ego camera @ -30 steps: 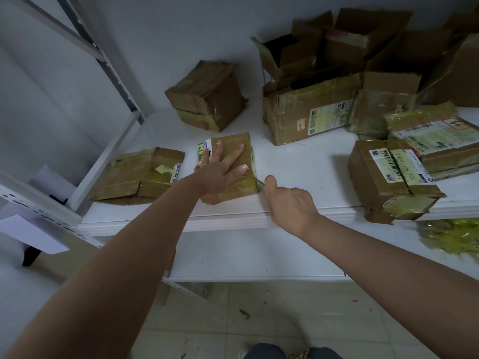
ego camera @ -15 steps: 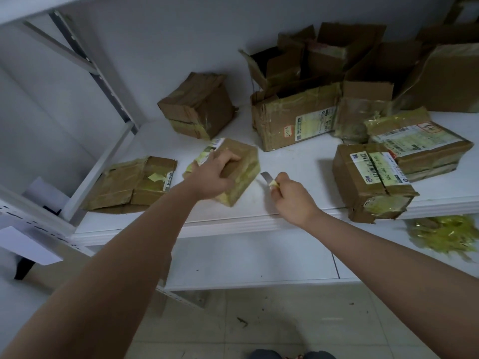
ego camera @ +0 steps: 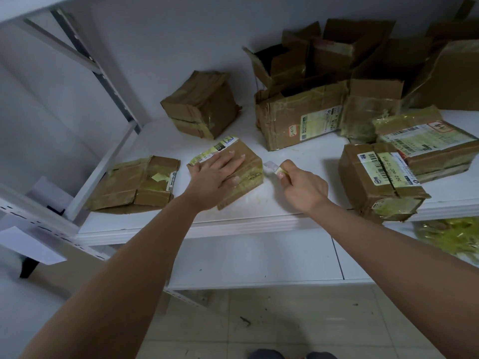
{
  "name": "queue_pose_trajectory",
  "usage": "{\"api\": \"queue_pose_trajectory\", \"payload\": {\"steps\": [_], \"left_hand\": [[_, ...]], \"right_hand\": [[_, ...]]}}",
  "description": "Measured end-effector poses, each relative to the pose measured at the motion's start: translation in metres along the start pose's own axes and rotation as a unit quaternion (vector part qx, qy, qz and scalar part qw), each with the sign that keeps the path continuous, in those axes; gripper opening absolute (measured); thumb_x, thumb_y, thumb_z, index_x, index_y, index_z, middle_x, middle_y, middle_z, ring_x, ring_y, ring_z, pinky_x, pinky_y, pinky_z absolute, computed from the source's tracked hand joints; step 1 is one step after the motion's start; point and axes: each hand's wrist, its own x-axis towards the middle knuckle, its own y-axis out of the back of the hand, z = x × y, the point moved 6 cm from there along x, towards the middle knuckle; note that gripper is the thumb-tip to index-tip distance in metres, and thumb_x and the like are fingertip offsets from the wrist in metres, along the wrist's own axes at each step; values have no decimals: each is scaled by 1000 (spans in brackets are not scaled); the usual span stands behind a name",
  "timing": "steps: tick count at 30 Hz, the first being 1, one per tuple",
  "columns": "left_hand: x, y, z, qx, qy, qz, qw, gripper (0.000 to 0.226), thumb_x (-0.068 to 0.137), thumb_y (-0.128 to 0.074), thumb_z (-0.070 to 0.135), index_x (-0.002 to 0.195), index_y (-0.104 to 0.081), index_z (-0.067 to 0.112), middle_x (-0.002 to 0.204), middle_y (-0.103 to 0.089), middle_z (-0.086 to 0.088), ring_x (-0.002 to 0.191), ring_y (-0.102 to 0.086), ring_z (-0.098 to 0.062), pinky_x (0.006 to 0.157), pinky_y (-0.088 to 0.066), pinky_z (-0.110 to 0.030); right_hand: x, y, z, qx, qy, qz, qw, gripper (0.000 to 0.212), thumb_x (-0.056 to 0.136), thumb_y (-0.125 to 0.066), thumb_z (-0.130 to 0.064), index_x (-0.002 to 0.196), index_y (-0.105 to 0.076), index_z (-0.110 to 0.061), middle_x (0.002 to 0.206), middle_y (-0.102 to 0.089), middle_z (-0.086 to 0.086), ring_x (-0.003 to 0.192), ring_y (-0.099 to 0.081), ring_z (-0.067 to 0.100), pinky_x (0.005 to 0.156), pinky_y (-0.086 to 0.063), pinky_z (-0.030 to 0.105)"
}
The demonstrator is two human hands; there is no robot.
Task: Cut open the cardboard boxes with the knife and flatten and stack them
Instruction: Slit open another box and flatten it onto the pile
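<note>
Two bare forearms reach up from the bottom edge to a white shelf (ego camera: 259, 221). The left hand (ego camera: 216, 177) lies flat on a small taped box (ego camera: 246, 172) near the shelf's front, fingers straight and a little spread, thumb over the box's right edge. Just right of that box, the right hand (ego camera: 304, 189) curls its fingers round a knife (ego camera: 272, 167); the short blade points left, its tip close to the box's right end but not clearly touching.

One flattened box (ego camera: 134, 183) lies left of the held one, apart from it. To the right, one labelled box (ego camera: 381, 177) sits at the front edge, and a second labelled box (ego camera: 427, 143) lies just behind it. Farther back, one closed box (ego camera: 202, 103) sits left of centre and one open box (ego camera: 300, 117) with raised flaps right of it. Behind and beside that are several more opened boxes, jumbled so that I cannot count them. A heap of yellow tape (ego camera: 451, 237) lies on the lower shelf at right.
</note>
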Motion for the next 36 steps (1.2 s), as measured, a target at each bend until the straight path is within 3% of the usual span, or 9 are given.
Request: {"api": "queue_pose_trajectory", "payload": {"steps": [9, 13, 17, 20, 25, 29, 33, 36], "left_hand": [[4, -1, 1, -11, 7, 24, 1000, 65, 87, -16, 60, 148, -27, 41, 159, -21, 11, 147, -11, -16, 112, -10, -49], [7, -1, 2, -15, 4, 16, 1000, 60, 90, -20, 53, 148, -30, 39, 158, -22, 10, 148, -10, -16, 113, -7, -47], [12, 3, 5, -67, 8, 5, 998, 58, 90, -23, 51, 146, -34, 38, 157, -25, 11, 148, -11, -14, 114, -3, -44], [13, 4, 4, -78, 2, -10, 997, 58, 90, -23, 51, 146, -35, 38, 157, -26, 11, 148, -11, -15, 114, -3, -43], [17, 7, 3, -101, -11, -7, 995, 46, 100, -32, 40, 145, -37, 35, 156, -29, 8, 147, -15, -15, 117, -7, -46], [13, 11, -2, -128, 1, -3, 992, 55, 93, -30, 49, 145, -38, 34, 155, -31, 9, 147, -18, -14, 119, -13, -48], [5, 13, -2, -136, -1, 7, 991, 56, 94, -33, 46, 146, -40, 26, 154, -34, 3, 146, -21, -13, 120, -14, -36], [3, 16, -3, -157, -7, 23, 987, 45, 101, -43, 34, 144, -43, 22, 152, -38, 2, 143, -27, -12, 116, -17, -25]], "right_hand": [[3, -9, -5, -51, 47, 30, 997, 11, 100, -27, -28, 100, -35, -21, 60, -42, -3, 62, -45, 30, 58, -27, 30], [6, -12, -7, -76, 62, 17, 995, 15, 99, -27, -27, 107, -37, -18, 62, -45, 0, 60, -45, 30, 57, -29, 30], [5, -19, -9, -119, 69, -25, 990, 19, 89, -40, -16, 107, -37, -20, 80, -61, 7, 67, -47, 29, 59, -32, 30], [5, -18, -9, -114, 63, -43, 991, 21, 87, -41, -14, 106, -38, -20, 85, -61, 7, 69, -47, 29, 60, -31, 30], [7, -16, -7, -90, 60, -49, 993, 16, 94, -36, -22, 109, -39, -17, 93, -64, 11, 73, -48, 31, 63, -33, 32], [5, -11, 6, -14, 25, -13, 1000, 20, 99, -32, -33, 105, -41, -16, 92, -65, 11, 72, -49, 30, 62, -33, 33], [-2, -9, 7, 23, 9, 17, 1000, 25, 93, -43, -46, 101, -43, -23, 77, -58, 0, 79, -59, 31, 63, -34, 30], [-9, -6, 1, 2, 26, 61, 998, 26, 87, -50, -51, 101, -56, -29, 74, -59, -2, 79, -61, 27, 61, -33, 26]]}}
